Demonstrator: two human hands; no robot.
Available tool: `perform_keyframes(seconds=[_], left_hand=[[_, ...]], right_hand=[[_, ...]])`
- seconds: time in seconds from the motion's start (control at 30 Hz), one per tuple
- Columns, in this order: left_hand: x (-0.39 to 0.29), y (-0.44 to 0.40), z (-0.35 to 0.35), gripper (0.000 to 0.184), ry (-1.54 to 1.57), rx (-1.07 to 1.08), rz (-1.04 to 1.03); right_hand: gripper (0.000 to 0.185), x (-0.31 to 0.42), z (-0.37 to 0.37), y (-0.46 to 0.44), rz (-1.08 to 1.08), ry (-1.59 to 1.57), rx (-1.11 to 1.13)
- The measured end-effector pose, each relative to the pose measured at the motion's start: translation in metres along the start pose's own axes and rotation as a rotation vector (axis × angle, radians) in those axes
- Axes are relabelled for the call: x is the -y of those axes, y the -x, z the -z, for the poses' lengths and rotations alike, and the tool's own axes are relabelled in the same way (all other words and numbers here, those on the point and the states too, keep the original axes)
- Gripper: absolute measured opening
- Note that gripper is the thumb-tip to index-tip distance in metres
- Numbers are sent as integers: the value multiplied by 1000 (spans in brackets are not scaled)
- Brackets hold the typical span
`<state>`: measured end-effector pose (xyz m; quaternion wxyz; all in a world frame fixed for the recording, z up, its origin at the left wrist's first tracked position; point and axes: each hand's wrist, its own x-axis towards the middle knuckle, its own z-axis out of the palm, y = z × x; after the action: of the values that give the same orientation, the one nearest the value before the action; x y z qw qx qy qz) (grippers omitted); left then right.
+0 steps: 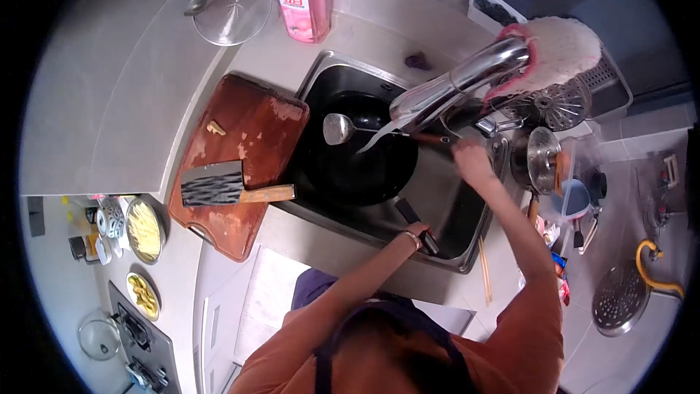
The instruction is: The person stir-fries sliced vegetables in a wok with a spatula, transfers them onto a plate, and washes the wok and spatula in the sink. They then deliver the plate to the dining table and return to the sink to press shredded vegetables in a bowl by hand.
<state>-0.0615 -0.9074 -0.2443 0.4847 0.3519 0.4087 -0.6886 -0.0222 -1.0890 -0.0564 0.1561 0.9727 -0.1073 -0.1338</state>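
Observation:
A black wok (pixel 350 175) sits in the steel sink (pixel 459 201). My left hand (pixel 417 232) is closed around the wok's black handle at the sink's near edge. My right hand (pixel 472 160) is over the sink's right side, beside the end of a spatula's wooden handle (pixel 430 137); its fingers are blurred, and I cannot tell whether they touch it. The spatula's metal head (pixel 337 129) lies over the wok. A thin stream of water (pixel 375 137) runs from the chrome faucet (pixel 459 80) into the wok.
Left of the sink, a cleaver (pixel 213 184) lies on a wooden cutting board (pixel 273 142) with a ginger-like piece (pixel 216 128). A pink bottle (pixel 302 4) stands behind. Chopsticks (pixel 485 270) lie by the sink's right edge, near a lidded pot (pixel 541 160). Shredded food fills a bowl (pixel 146 230).

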Motion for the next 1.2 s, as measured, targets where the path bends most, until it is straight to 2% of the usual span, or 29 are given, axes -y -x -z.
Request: perform_keyframes(seconds=[0.03,0.07,0.1,0.13,0.2,0.23,0.27,0.4,0.53,0.6,0.63,0.7,0.73,0.8,0.93,1.0,1.1,1.2], left_hand=[[2,-9,2,8,-21,-43,21],[3,-9,2,8,-7,-45,21],[5,-7,1,6,11,-29,-45],[9,-19,5,6,31,-13,-113],[13,-67,26,7,-6,37,-91],[16,-102,41,7,-61,94,-66],[15,-94,37,9,-92,56,-74],[11,-18,13,16,-348,32,-162],[17,81,6,23,-431,163,-358],[18,131,13,28,-305,270,-409],[14,164,18,29,-291,336,-408],[2,202,46,34,-289,464,-411],[-3,214,62,39,-304,527,-413],[-14,259,88,33,-272,382,-500],[-33,299,165,25,-134,50,-794],[-41,293,229,22,-155,-99,-938],[-47,287,300,21,-45,-292,-975],[-41,276,351,20,91,-497,-975]], right_hand=[[18,8,-20,-9,13,-2,5],[20,15,-43,-21,51,34,-96],[23,19,-56,-32,91,69,-200],[23,23,-57,-41,109,65,-204],[29,32,-60,-56,66,93,-10],[29,35,-72,-63,77,90,-14],[31,36,-94,-70,29,46,35],[38,38,-118,-82,-50,64,204],[44,34,-119,-81,-87,21,289],[22,26,-110,-65,185,58,-3],[22,29,-108,-59,185,59,-6],[29,36,-108,-43,-55,-355,182],[29,44,-92,-32,-60,-352,179],[27,66,-37,-11,-77,-477,156],[29,95,-33,18,-57,-485,120],[31,108,-26,27,-145,-399,156],[32,121,-58,32,-162,-431,28],[30,130,-49,34,-186,-448,45]])
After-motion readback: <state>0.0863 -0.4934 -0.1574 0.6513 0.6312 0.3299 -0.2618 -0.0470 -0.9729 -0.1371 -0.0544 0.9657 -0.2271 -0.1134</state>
